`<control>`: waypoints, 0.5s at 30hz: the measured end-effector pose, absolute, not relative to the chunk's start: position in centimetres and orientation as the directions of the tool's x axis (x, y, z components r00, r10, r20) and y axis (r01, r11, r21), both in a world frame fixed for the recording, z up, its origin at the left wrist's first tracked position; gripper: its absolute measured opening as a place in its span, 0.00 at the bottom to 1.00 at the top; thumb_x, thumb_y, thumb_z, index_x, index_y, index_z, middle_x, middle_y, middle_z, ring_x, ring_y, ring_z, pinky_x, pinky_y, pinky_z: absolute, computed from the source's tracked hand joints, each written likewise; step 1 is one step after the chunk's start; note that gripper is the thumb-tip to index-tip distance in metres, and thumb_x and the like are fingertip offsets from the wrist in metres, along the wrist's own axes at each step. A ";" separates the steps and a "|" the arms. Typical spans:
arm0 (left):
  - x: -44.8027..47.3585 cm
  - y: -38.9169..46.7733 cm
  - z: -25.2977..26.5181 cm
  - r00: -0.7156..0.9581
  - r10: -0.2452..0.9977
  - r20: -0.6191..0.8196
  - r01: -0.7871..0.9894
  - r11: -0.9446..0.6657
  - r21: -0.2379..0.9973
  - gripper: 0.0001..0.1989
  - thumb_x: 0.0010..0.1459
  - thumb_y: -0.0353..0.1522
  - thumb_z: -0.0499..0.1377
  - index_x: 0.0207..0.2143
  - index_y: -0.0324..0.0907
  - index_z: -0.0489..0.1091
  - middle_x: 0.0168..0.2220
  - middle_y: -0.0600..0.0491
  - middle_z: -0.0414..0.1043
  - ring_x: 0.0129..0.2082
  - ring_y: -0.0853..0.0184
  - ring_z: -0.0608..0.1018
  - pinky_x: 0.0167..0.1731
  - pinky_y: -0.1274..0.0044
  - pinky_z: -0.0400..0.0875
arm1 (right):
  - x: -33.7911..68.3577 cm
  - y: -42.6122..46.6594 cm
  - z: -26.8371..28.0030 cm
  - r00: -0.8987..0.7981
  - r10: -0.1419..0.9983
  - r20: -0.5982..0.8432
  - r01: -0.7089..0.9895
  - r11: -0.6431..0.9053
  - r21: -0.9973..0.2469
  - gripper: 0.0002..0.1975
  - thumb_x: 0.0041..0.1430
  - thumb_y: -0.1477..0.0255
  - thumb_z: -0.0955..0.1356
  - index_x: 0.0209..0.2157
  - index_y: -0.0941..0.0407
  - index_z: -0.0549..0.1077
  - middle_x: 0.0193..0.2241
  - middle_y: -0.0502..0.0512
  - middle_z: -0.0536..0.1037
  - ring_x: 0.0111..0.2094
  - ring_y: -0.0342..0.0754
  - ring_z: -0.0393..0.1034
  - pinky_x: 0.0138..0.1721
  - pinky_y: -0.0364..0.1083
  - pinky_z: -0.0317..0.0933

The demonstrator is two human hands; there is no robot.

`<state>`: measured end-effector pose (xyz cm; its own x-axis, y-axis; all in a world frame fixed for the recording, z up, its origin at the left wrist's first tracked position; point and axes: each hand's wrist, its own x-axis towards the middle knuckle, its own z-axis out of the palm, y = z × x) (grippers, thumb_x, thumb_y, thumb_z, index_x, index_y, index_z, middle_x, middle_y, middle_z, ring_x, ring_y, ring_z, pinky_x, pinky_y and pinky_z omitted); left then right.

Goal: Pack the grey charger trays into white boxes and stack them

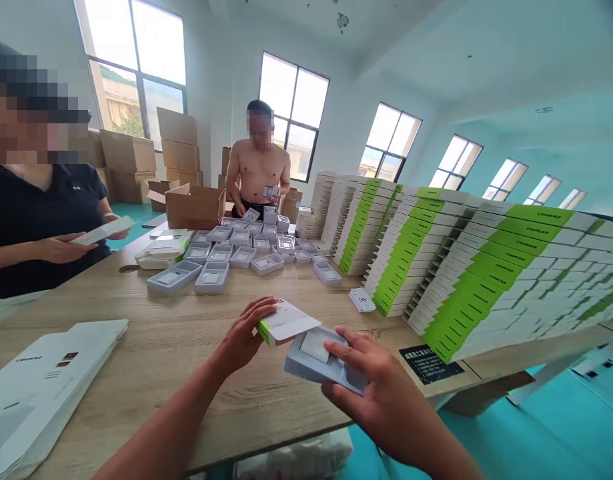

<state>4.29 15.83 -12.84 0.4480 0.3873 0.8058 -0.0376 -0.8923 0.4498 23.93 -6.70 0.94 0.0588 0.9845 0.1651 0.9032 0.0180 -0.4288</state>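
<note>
My left hand point(249, 330) is closed around a white and green carton point(291, 321), held above the wooden table. In my right hand point(369, 370) is a grey plastic tray point(301, 365), with the thumb along its near side and fingers over the top. A white flat piece point(315, 347) lies in the tray under my fingertips. The tray's far corner meets the carton's right end; whether it is inside the carton I cannot tell. Beyond my hands, several grey trays point(212, 278) with inserts lie spread over the table.
Tall stacks of white and green cartons point(486, 287) line the right side. Flattened cartons point(51, 380) lie at left, others point(161, 250) farther back. A small white box point(362, 300) sits near the stacks. One person point(41, 220) holds a flat carton; another point(259, 170) stands behind the trays.
</note>
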 end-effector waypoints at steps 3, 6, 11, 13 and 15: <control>4.6 15.3 -13.1 0.456 0.349 0.819 0.008 -0.922 0.388 0.22 0.64 0.23 0.56 0.59 0.48 0.66 0.59 0.43 0.72 0.62 0.57 0.71 0.59 0.59 0.69 | 22.8 -5.9 -0.4 0.174 0.956 0.235 0.914 -0.068 -0.400 0.24 0.58 0.64 0.71 0.57 0.51 0.76 0.62 0.63 0.71 0.62 0.65 0.63 0.61 0.66 0.56; 4.6 15.1 -13.5 0.461 0.329 0.824 0.064 -0.939 0.339 0.23 0.64 0.23 0.57 0.59 0.49 0.66 0.58 0.44 0.73 0.62 0.56 0.71 0.59 0.58 0.67 | 21.7 -5.4 -2.0 0.239 0.919 0.314 0.921 -0.111 -0.374 0.23 0.59 0.66 0.70 0.56 0.53 0.76 0.60 0.65 0.72 0.60 0.65 0.64 0.59 0.66 0.58; 4.5 15.2 -13.7 0.491 0.321 0.810 0.129 -0.946 0.297 0.23 0.64 0.24 0.58 0.59 0.48 0.66 0.58 0.44 0.74 0.61 0.55 0.72 0.59 0.58 0.67 | 21.4 -5.7 -2.7 0.228 0.903 0.365 0.949 -0.122 -0.292 0.21 0.58 0.68 0.71 0.54 0.51 0.77 0.60 0.64 0.73 0.58 0.66 0.66 0.55 0.66 0.60; 4.6 15.2 -13.6 0.506 0.318 0.802 0.137 -0.947 0.290 0.22 0.64 0.24 0.58 0.59 0.48 0.66 0.58 0.44 0.74 0.61 0.56 0.73 0.59 0.59 0.68 | 21.8 -6.0 -2.7 0.221 0.905 0.364 0.959 -0.133 -0.251 0.21 0.58 0.68 0.71 0.54 0.51 0.77 0.60 0.64 0.73 0.58 0.66 0.66 0.54 0.67 0.60; 4.8 15.2 -13.6 0.523 0.315 0.792 0.138 -0.948 0.286 0.22 0.65 0.26 0.58 0.59 0.48 0.65 0.58 0.44 0.74 0.60 0.56 0.74 0.59 0.60 0.68 | 22.0 -6.4 -2.6 0.215 0.904 0.370 0.967 -0.143 -0.211 0.21 0.58 0.68 0.71 0.54 0.51 0.77 0.59 0.64 0.73 0.58 0.67 0.67 0.53 0.67 0.60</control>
